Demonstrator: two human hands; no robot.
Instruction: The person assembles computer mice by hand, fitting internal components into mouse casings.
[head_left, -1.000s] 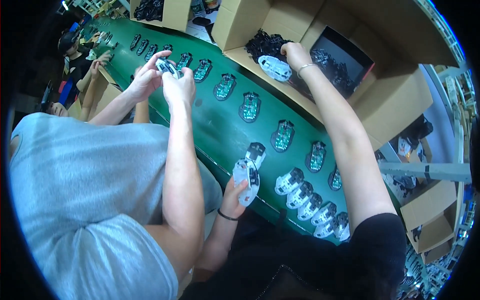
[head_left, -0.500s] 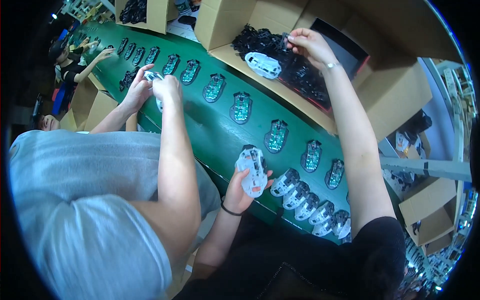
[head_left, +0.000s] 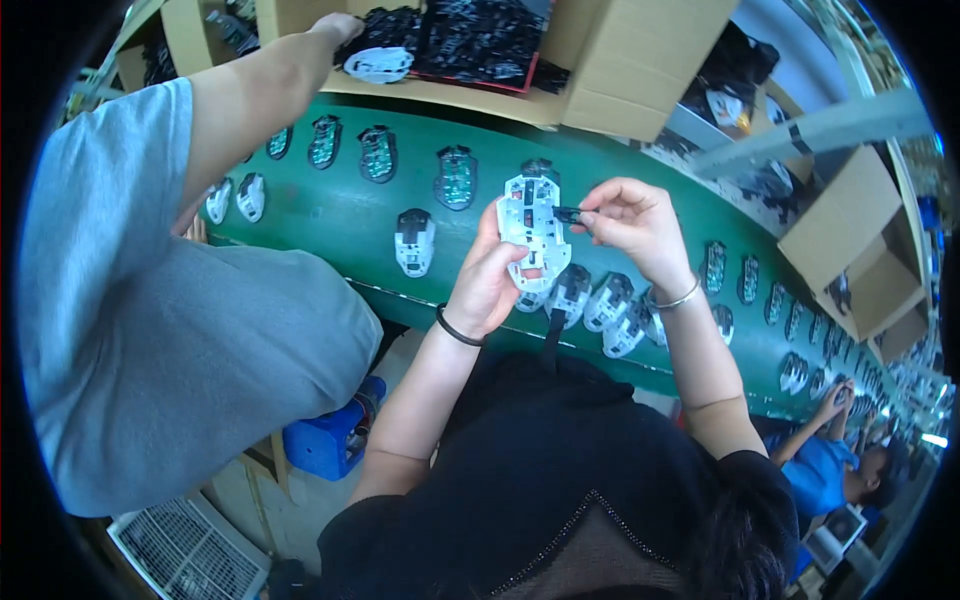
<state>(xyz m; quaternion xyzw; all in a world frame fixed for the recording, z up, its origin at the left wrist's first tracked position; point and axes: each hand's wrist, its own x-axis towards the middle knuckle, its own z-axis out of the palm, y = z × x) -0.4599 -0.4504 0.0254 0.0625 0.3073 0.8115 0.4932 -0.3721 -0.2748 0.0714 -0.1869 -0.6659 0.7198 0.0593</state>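
My left hand (head_left: 485, 285) is closed around a white computer mouse shell (head_left: 533, 222), holding it up over the green bench with its inner side facing me. In my right hand (head_left: 635, 232), thumb and fingers pinch a small black plastic part (head_left: 568, 215), whose tip meets the shell's right edge. Whether it is seated there cannot be seen. Just beyond the shell lies a mouse base with a green circuit board, partly covered by it. Several white-and-black mouse shells (head_left: 612, 303) crowd together below my right hand, and a single one (head_left: 414, 242) rests left of my left hand.
A row of mouse bases with green boards (head_left: 455, 178) runs along the green bench (head_left: 330, 215). Behind stands a cardboard box (head_left: 630, 70) holding black parts (head_left: 480, 40) and a white shell (head_left: 379, 64). At left, a grey-sleeved co-worker's arm (head_left: 265, 80) reaches into it.
My right hand has come from the cardboard box to the shell with the small black part. The view has swung right, and the co-worker's arm now reaches into the box.
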